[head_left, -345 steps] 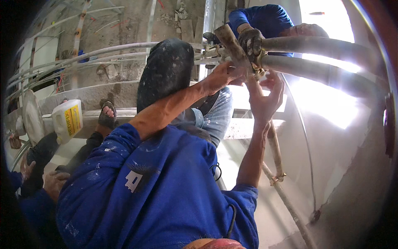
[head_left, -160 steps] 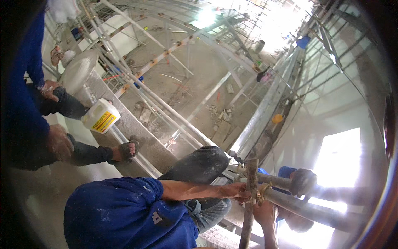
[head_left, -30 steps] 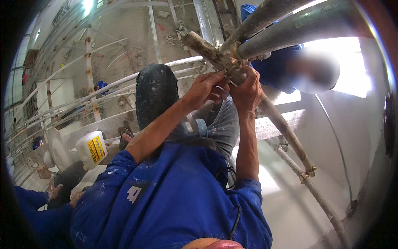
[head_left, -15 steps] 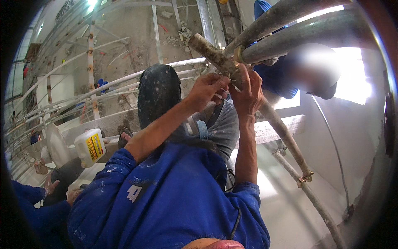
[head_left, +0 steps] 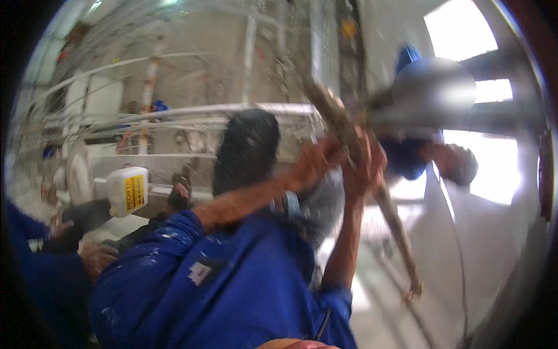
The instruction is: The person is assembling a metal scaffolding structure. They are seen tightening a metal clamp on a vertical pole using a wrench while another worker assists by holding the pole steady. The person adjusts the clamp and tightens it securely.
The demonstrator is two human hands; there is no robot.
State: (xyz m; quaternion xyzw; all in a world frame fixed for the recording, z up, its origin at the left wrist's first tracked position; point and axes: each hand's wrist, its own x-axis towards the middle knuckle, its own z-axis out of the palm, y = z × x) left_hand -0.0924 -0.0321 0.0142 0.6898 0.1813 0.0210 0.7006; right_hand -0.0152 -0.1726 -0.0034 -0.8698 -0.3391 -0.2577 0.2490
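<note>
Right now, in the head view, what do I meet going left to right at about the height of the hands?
White plastic jug → sandalled foot → dark boot → left hand → right hand on the mortar-crusted pipe → co-worker's hand.

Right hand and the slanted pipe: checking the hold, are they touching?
Touching. The head view, though blurred, shows the right hand wrapped against the slanted pipe, with no gap between them.
</note>
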